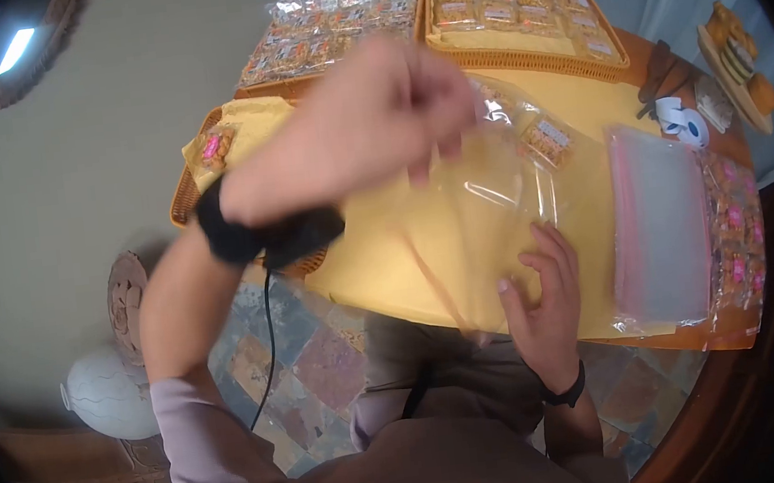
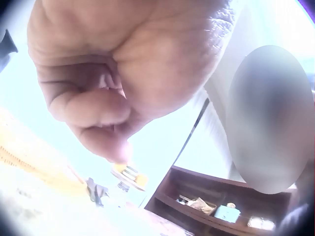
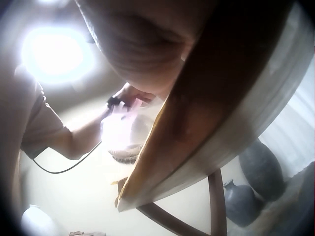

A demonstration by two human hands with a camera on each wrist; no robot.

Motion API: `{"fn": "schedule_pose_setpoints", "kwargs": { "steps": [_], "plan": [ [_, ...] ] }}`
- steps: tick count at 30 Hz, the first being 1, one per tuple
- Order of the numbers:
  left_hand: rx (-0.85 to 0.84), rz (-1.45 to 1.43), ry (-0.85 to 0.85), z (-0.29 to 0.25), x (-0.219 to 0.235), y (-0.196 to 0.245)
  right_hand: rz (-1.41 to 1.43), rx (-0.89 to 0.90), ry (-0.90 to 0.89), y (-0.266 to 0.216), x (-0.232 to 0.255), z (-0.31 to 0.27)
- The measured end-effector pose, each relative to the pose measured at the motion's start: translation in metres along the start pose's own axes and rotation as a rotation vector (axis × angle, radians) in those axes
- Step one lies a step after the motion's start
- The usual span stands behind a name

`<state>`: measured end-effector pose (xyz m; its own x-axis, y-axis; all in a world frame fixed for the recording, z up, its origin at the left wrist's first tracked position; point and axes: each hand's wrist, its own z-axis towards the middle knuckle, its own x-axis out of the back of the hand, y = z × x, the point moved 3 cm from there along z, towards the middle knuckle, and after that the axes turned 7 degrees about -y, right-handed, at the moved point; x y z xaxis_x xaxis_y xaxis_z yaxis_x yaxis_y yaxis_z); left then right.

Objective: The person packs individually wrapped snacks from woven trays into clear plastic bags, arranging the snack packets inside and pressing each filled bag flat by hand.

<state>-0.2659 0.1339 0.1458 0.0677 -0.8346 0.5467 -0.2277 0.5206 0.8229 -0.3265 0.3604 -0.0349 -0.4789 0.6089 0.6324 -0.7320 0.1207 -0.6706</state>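
Observation:
Raised and blurred above the table, the left hand [image 1: 383, 115] has curled fingers that pinch the edge of a large clear plastic bag [image 1: 486, 193]; in the left wrist view the same hand [image 2: 118, 83] fills the upper part. The bag hangs down toward the table's near edge. Fingers bent and spread, the right hand [image 1: 549, 305] rests at the bag's lower right part, on the yellow table covering [image 1: 379, 252]. A small clear packet of snacks [image 1: 546, 140] with a white label lies beyond the right hand, by the bag; whether it is inside is unclear.
A stack of clear bags with pink edges [image 1: 659, 227] lies right of the hands, beside pink-labelled packets [image 1: 735, 233]. Wicker trays [image 1: 527, 52] and silvery packets [image 1: 331, 26] stand at the back. A tape dispenser [image 1: 681, 124] sits at the back right. A cable [image 1: 271, 348] hangs from the left wrist.

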Motion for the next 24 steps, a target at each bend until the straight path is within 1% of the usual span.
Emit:
{"fn": "schedule_pose_setpoints", "kwargs": {
  "steps": [1,3,5,7,9,11,12,14,16,18,19,20,22,23,24],
  "plan": [
    [-0.012,0.057,0.076,0.018,0.013,0.003,0.011,-0.017,-0.012,0.001,0.000,0.000],
    [-0.041,0.136,0.109,0.064,0.038,-0.006,0.019,-0.032,0.002,-0.001,0.001,-0.001],
    [-0.018,0.271,0.048,0.106,0.052,-0.013,0.031,-0.043,0.007,0.000,0.001,-0.002],
    [0.048,0.275,0.057,0.151,0.049,-0.025,0.049,-0.036,0.021,0.001,0.002,-0.003],
    [0.085,0.411,-0.041,0.196,0.044,-0.037,0.050,-0.026,0.029,0.002,0.003,-0.004],
    [0.088,0.614,-0.008,0.227,0.030,-0.039,0.048,-0.017,0.040,0.003,0.004,-0.004],
    [0.078,0.608,-0.010,0.249,0.022,-0.047,0.065,-0.015,0.028,0.002,0.005,-0.003],
    [-0.205,0.991,0.069,0.298,0.001,-0.059,0.075,-0.022,0.013,0.001,0.006,-0.002],
    [-0.171,0.879,-0.029,0.318,-0.024,-0.045,0.108,-0.042,-0.006,0.000,0.005,-0.001],
    [-0.175,0.725,0.033,0.325,-0.047,-0.028,0.100,-0.058,-0.020,0.001,0.005,-0.001],
    [-0.148,0.672,0.062,0.351,-0.059,-0.032,0.108,-0.060,-0.018,0.002,0.004,-0.002],
    [-0.149,0.660,0.054,0.369,-0.069,-0.036,0.116,-0.060,-0.014,0.003,0.004,-0.002],
    [-0.125,0.692,0.125,0.393,-0.084,-0.045,0.103,-0.075,-0.033,0.002,0.005,0.000],
    [-0.047,0.826,0.029,0.396,-0.089,-0.041,0.128,-0.091,-0.006,0.001,0.005,0.000],
    [-0.042,0.817,0.020,0.402,-0.092,-0.044,0.156,-0.106,0.021,0.001,0.005,0.000]
  ]
}}
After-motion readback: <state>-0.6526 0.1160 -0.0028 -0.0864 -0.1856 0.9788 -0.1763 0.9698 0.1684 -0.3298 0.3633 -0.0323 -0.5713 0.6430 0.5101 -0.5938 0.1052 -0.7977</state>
